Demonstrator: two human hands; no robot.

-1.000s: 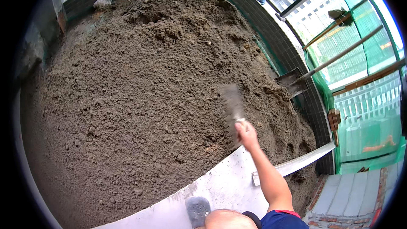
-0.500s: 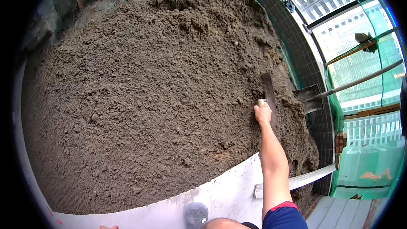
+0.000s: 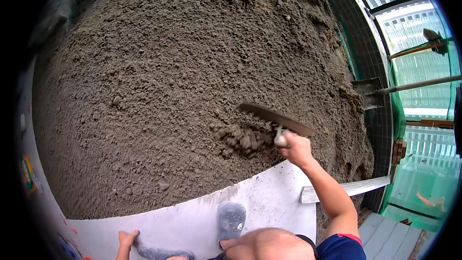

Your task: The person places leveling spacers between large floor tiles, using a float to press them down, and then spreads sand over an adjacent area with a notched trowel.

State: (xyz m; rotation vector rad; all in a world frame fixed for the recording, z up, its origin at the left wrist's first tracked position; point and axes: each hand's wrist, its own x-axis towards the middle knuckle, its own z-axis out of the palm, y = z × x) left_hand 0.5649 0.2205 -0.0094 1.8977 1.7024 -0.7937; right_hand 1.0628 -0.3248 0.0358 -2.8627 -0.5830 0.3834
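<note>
My right hand (image 3: 297, 148) grips the pale handle of a flat steel trowel (image 3: 276, 118), blade tilted on edge just above a big heap of damp brown sand (image 3: 192, 77). A clump of sand (image 3: 243, 139) is blurred below the blade, falling or being dragged toward me. My left hand (image 3: 127, 239) rests flat on the white board (image 3: 192, 216) at the bottom left, holding nothing. My grey shoe (image 3: 231, 220) stands on the board.
A shovel (image 3: 380, 89) leans into the heap at the right, its long handle pointing right. A dark tiled wall (image 3: 370, 58) and green netting (image 3: 433, 130) bound the right side. A pale plank (image 3: 351, 188) lies by the board's right edge.
My right hand has pulled the trowel back from the heap's right slope toward me and turned the blade sideways, drawing a clump of sand along. My left hand has come down onto the board.
</note>
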